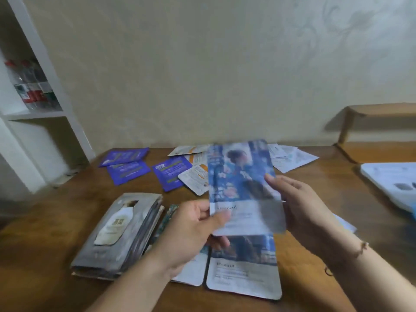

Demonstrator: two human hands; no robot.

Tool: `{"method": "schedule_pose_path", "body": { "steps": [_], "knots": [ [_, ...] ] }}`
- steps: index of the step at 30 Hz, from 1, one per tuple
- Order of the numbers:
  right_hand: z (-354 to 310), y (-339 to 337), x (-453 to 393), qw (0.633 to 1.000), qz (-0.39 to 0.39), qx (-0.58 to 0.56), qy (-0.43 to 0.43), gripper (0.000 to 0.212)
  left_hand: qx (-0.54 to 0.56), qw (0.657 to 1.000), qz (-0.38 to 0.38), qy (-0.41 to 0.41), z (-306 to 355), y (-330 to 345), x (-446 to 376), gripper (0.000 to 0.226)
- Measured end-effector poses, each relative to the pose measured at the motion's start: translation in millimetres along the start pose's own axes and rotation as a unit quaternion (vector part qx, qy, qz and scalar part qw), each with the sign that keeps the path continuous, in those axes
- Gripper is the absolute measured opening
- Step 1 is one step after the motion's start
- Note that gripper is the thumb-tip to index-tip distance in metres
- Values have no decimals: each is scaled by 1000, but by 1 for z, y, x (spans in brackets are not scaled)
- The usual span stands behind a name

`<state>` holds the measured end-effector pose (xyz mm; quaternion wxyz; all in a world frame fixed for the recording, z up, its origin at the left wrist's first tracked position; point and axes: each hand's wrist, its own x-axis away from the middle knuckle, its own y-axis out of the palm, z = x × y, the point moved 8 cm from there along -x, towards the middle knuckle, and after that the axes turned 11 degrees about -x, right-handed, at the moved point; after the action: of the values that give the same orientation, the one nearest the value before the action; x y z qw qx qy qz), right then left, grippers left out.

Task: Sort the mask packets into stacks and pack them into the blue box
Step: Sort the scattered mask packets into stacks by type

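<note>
both hands hold one blue packet (242, 188) above the surface (56, 221): the left hand (191, 230) pinches its lower edge, the right hand (299, 203) grips its right side. sorting looks partly done. a grey stack (117, 235) stands at left, and matching blue packets (244, 269) lie under the held one. purple packets (128, 166) and white packets (290, 158) lie loose at the back. no blue box is clearly visible, so packing seems not yet begun.
</note>
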<state>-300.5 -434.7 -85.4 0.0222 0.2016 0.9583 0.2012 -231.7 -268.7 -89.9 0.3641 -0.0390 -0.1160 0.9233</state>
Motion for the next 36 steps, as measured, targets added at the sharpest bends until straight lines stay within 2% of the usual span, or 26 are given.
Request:
{"method": "schedule_pose_path", "body": {
  "steps": [2,4,6,8,11,13,15,17,18,19,21,22,24,27,29,36],
  "knots": [
    [-4,-18,0,999,33,26,-32,27,-71,996,-48,-15,-9,8,9,25],
    [5,-34,-2,988,75,128,-37,46,-187,982,-5,-30,-19,2,17,47],
    [23,-42,-5,960,92,263,-31,60,-295,954,51,-8,-23,-3,28,67],
    [36,-43,-10,933,83,349,-32,66,-383,921,69,29,-24,-1,38,63],
    [40,-40,-15,913,78,398,-48,73,-466,878,75,78,-26,6,49,47],
    [39,-36,-18,904,73,416,-62,75,-541,826,55,151,-27,17,52,42],
    [40,-28,-17,896,64,433,-74,78,-566,789,54,231,-27,24,57,40],
    [41,-23,-14,885,56,457,-76,81,-581,766,52,270,-29,26,58,40],
    [38,-22,-12,870,58,484,-77,81,-585,759,48,280,-31,26,58,39],
    [32,-21,-9,838,70,533,-91,77,-587,756,46,285,-31,25,58,38],
    [14,-15,-3,739,98,638,-192,69,-580,757,49,296,-33,23,58,32],
    [10,-8,0,711,81,654,-244,68,-579,756,52,299,-33,23,59,30],
    [22,5,1,701,-12,662,-263,72,-575,762,46,294,-36,22,61,27],
    [58,9,-4,693,-115,694,-158,88,-578,759,47,296,-39,21,62,24],
    [69,8,-3,687,-127,705,-122,90,-581,755,53,299,-39,20,62,21],
    [75,16,3,692,-120,702,-114,92,-600,737,98,295,-40,22,67,11]
  ]
}}
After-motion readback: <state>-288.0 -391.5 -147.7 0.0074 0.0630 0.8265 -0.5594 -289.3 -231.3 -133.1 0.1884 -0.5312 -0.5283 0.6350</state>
